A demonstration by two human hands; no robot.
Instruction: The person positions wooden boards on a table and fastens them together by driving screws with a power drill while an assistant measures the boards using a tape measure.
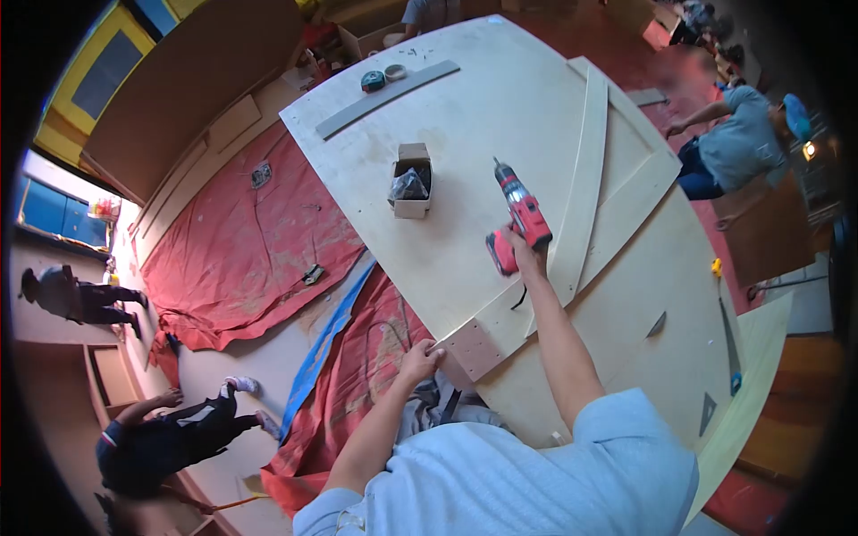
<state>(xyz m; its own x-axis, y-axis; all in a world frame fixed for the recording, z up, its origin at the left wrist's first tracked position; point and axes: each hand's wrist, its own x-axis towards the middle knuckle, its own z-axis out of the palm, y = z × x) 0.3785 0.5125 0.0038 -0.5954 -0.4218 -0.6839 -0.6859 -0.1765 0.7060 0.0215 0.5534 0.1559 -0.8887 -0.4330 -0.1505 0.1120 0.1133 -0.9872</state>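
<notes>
My right hand (527,257) is wrapped round the handle of a red cordless drill (529,220), held over the pale plywood sheet (465,259) with its bit pointing away from me. My left hand (420,361) grips the near corner of a small brownish plywood piece (472,352) with several holes or screws in it. That piece lies across the end of a wooden strip (514,323). Left of the drill stands an opened cardboard box (411,204) with a plastic bag inside. A curved wooden strip (585,179) runs along the sheet to the right.
A grey flat strip (389,98) and a green tape measure (373,81) lie at the far end. A yellow tape measure (716,267) is at the right. Red tarpaulin (259,241) covers floor on the left. People are nearby: one right (742,138), two left (161,447).
</notes>
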